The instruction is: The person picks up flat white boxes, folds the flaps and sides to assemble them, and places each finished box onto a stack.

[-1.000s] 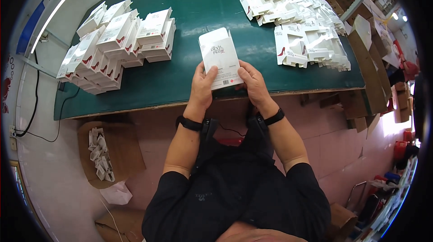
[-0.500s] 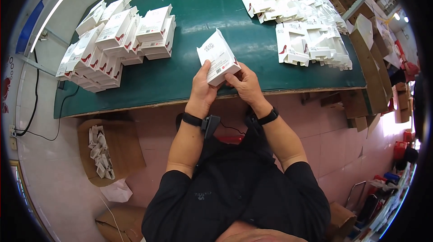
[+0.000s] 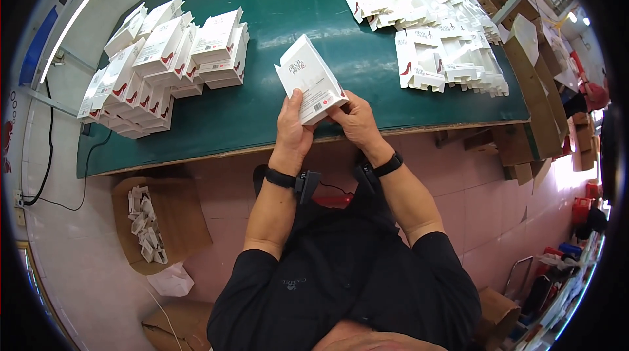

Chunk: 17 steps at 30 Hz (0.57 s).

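Between my two hands, above the front edge of the green table [image 3: 288, 17], is a white carton [image 3: 306, 74] with its far-end flaps sticking up. My left hand [image 3: 293, 122] grips its left side, thumb on the upper face. My right hand [image 3: 357, 120] holds the near right corner, its fingers partly hidden behind the box. To the left stands a stack of formed white cartons [image 3: 157, 46] with small red shoe prints. On the right lie overlapping flattened white cartons [image 3: 419, 53] in rows.
An open brown cardboard box [image 3: 190, 220] with several white pieces inside stands on the floor at the left. Brown cardboard boxes [image 3: 540, 89] line the table's right end. A black cable [image 3: 85, 181] hangs by the left wall.
The carton has tilted slightly, its far end shifting up and left. Both hands keep their hold. The whole view has moved a little.
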Motion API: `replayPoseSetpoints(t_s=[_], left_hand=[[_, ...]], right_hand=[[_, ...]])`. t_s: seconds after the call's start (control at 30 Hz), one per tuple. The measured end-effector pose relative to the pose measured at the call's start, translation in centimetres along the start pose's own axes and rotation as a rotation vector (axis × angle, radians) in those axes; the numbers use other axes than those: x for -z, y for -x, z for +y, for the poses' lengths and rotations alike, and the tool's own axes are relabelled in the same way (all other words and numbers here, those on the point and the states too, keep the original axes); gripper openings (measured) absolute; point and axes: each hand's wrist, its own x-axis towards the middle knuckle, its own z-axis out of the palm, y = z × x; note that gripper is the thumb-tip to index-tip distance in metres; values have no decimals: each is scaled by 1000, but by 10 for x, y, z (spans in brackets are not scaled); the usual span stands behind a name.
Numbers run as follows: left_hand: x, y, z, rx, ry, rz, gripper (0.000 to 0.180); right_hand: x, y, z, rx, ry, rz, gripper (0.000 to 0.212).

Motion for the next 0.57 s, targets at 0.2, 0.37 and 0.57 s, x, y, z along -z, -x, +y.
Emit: replayPoseSetpoints(t_s=[0.2, 0.37, 0.57], left_hand=[[4, -4, 2, 97, 136, 35, 46], [5, -6, -1, 67, 154, 4, 47], [5, -5, -7, -13, 7, 58, 51]], right_hand=[[-2, 0, 2, 65, 117, -43, 33], [-7, 5, -8, 162, 430, 27, 45], [-12, 0, -15, 373, 768, 342, 54]])
